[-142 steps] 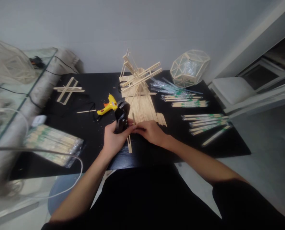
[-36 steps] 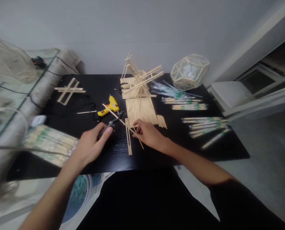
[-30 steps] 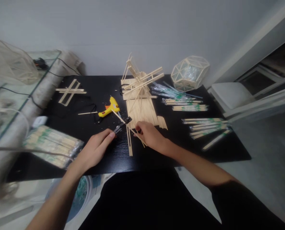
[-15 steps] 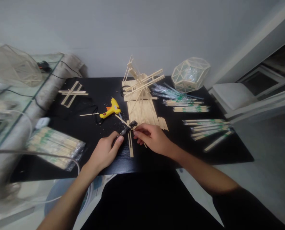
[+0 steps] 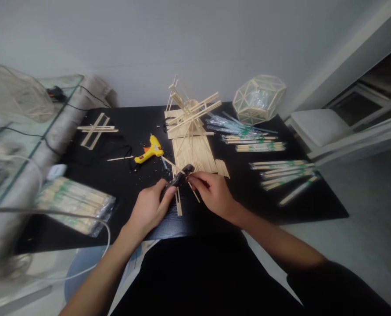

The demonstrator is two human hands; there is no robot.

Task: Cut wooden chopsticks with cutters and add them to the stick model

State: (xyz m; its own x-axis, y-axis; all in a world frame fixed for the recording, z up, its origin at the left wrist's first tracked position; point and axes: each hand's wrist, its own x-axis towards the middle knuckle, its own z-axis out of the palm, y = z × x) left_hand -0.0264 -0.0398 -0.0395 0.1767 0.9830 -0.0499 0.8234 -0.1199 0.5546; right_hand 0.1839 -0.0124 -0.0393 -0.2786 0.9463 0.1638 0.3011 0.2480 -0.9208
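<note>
My left hand [image 5: 152,201] is closed around a black plier-like tool [image 5: 180,176], its head pointing away to the right. A thin wooden chopstick [image 5: 169,162] runs slantwise to the tool's head, where its crossing is partly hidden. On the other side, the fingertips of my right hand [image 5: 213,191] pinch the near end of that chopstick. Beneath the hands lie several loose sticks [image 5: 178,204] on the black table. Just beyond is a windmill-like stick model [image 5: 191,116] with a slatted base [image 5: 195,151]. A yellow glue gun [image 5: 151,150] lies left of it.
Wrapped chopstick packs lie at the right [image 5: 282,173] and front left [image 5: 78,202] of the table [image 5: 132,232]. A crossed stick frame [image 5: 96,130] rests at the back left. Behind right stands a faceted stick lantern [image 5: 259,100]. A white cable [image 5: 108,239] hangs at left.
The black tool has shifted slightly right along the chopstick, its head now closer to my right fingertips. Both hands keep their grips. The whole view has shifted a little.
</note>
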